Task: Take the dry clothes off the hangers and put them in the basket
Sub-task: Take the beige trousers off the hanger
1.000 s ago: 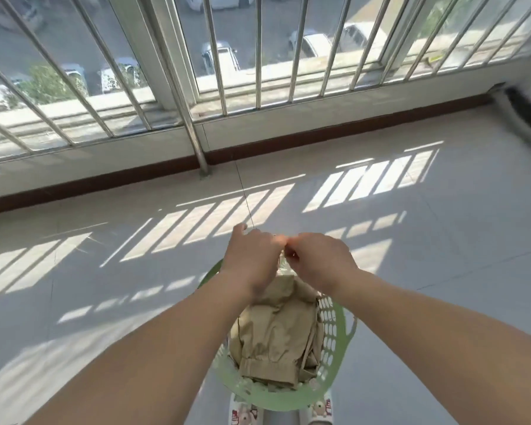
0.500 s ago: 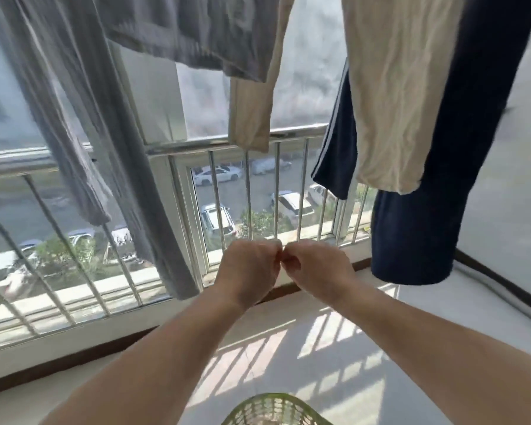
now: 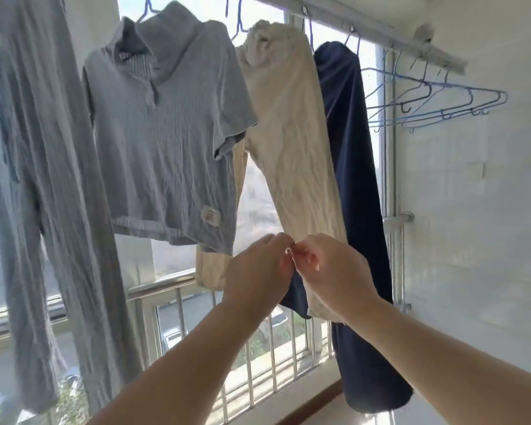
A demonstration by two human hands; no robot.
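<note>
Just below the middle of the frame the left hand (image 3: pixel 259 271) and the right hand (image 3: pixel 331 271) meet, fingertips together, their fingers curled. Between the fingertips sits a tiny bright object (image 3: pixel 288 250), too small to identify; both hands seem to pinch it, though that cannot be told for certain. Both forearms reach up from the lower edge of the frame.

Directly behind the hands hang the cream trousers (image 3: pixel 288 142), one leg running down to the right hand's wrist, the other ending behind the hem of the grey polo shirt (image 3: pixel 166 133). That shirt hangs to the left on a blue hanger (image 3: pixel 147 7), a small label near its lower edge. Further left, along the left edge of the frame, hangs a long grey garment (image 3: pixel 43 179). Right of the cream trousers hangs a navy garment (image 3: pixel 359 210), reaching down to the lower right.

All hang from a rail (image 3: pixel 380 32) across the top. In the upper right, several bare blue hangers (image 3: pixel 436 99) hang bunched on the rail beside a white wall (image 3: pixel 488 225). Behind the clothes are a window and a metal railing (image 3: pixel 258 348).

The basket is out of view.
</note>
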